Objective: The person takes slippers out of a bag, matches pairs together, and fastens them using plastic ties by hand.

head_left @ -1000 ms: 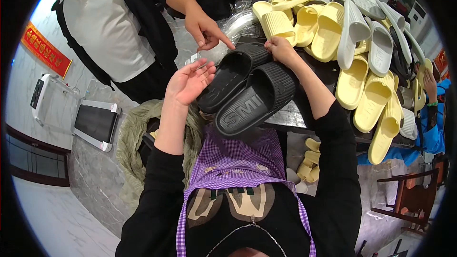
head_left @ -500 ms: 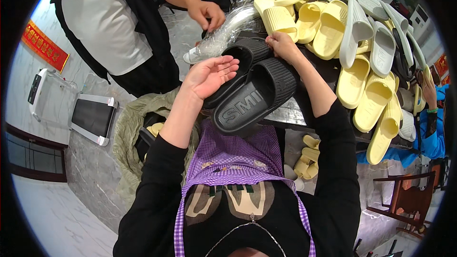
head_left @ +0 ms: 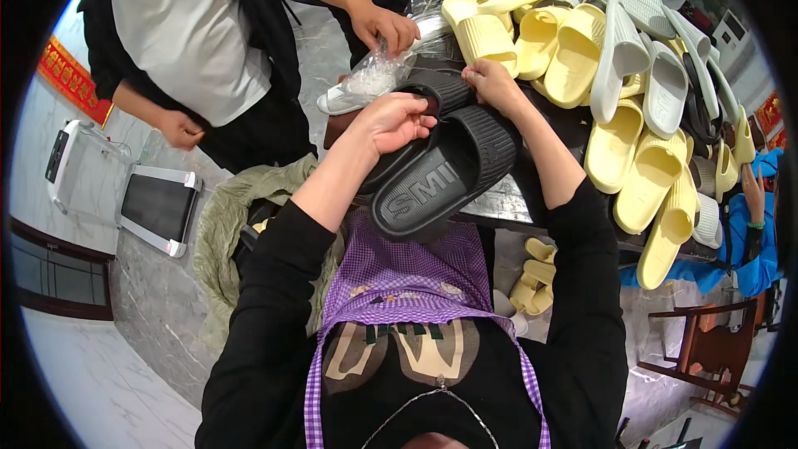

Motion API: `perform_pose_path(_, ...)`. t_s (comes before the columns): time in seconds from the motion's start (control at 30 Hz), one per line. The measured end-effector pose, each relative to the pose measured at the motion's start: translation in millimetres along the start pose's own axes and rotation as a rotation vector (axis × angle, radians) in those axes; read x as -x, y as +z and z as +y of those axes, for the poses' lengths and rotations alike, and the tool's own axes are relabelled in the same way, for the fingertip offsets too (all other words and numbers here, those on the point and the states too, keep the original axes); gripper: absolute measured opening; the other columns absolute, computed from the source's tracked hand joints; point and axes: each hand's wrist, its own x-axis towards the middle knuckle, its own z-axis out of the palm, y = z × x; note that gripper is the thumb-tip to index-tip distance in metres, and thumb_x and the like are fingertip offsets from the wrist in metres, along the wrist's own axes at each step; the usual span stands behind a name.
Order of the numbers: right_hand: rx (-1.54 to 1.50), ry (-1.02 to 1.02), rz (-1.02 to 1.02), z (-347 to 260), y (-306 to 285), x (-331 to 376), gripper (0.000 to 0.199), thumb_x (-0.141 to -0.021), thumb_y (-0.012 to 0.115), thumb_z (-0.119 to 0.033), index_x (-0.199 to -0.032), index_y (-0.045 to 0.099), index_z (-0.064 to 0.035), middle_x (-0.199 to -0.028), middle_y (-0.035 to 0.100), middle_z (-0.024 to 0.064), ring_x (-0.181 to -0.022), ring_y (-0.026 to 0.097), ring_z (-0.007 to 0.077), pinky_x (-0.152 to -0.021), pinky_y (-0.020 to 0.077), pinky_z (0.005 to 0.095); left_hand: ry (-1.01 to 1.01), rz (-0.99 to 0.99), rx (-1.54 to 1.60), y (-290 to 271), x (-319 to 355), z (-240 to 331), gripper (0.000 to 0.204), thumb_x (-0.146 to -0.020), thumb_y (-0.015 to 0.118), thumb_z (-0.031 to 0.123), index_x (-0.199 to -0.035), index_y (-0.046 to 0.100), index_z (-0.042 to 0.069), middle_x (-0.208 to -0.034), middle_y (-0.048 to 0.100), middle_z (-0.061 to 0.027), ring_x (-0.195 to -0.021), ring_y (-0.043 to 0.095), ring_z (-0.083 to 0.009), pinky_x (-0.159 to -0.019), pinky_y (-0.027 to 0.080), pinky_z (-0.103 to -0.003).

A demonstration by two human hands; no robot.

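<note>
Can't see all of the farther black slipper (head_left: 394, 169), mid-frame: left hand (head_left: 402, 122) and nearer black slipper (head_left: 440, 179) block it. Right hand (head_left: 492, 85), upper centre: can't make out its grip. Co-worker (head_left: 187, 33), upper left: head cut off. Sack (head_left: 218, 254), left of centre: contents mostly hidden.

Bright indoor light reaches me fairly evenly, glinting off the clear plastic (head_left: 376, 81) and laying a pale sheen on the floor (head_left: 648, 337), while the slippers (head_left: 422, 189) look dark but reasonably sharp. Toward the rim, my fisheye view bends the banner (head_left: 73, 81) and tilts the chair (head_left: 713, 345), then falls to black.
</note>
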Motion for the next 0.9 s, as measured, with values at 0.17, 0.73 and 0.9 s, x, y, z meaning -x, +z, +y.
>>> perform_pose_path(0.17, 0.014, 0.014, 0.001, 0.2, -0.8, 1.2, 0.013, -0.088, 0.05, -0.012, -0.087, 0.056, 0.0005, -0.065, 0.051, 0.0015, -0.048, 0.044, 0.009, -0.044, 0.0379, 0.0227, 0.108, 0.017, 0.022, 7.3, 32.3, -2.7, 0.025, -0.086, 0.051, 0.006, -0.107, 0.052, -0.006, -0.094, 0.059, -0.0126, -0.077, 0.059, -0.02, -0.062, 0.048, -0.029)
perform_pose_path(0.73, 0.064, 0.064, -0.044, -18.6, -10.3, 11.4, 0.012, -0.088, 0.05, -0.011, -0.086, 0.055, -0.0009, -0.063, 0.052, 0.0012, -0.047, 0.043, 0.0081, -0.044, 0.0364, 0.0215, 0.657, 0.556, -1.251, -14.1, 134.7, -36.9, 0.025, -0.076, 0.059, 0.009, -0.099, 0.057, -0.002, -0.08, 0.054, -0.0076, -0.065, 0.051, -0.0153, -0.062, 0.042, -0.026)
perform_pose_path(0.9, 0.07, 0.083, -0.039, -18.3, -11.9, 14.0, 0.012, -0.088, 0.05, -0.011, -0.087, 0.056, -0.0012, -0.063, 0.053, 0.0015, -0.047, 0.044, 0.0086, -0.044, 0.0371, 0.0216, 0.599, 0.496, -1.167, -7.6, 140.4, -29.2, 0.023, -0.076, 0.061, 0.009, -0.096, 0.058, -0.003, -0.083, 0.054, -0.0108, -0.066, 0.053, -0.019, -0.061, 0.044, -0.028)
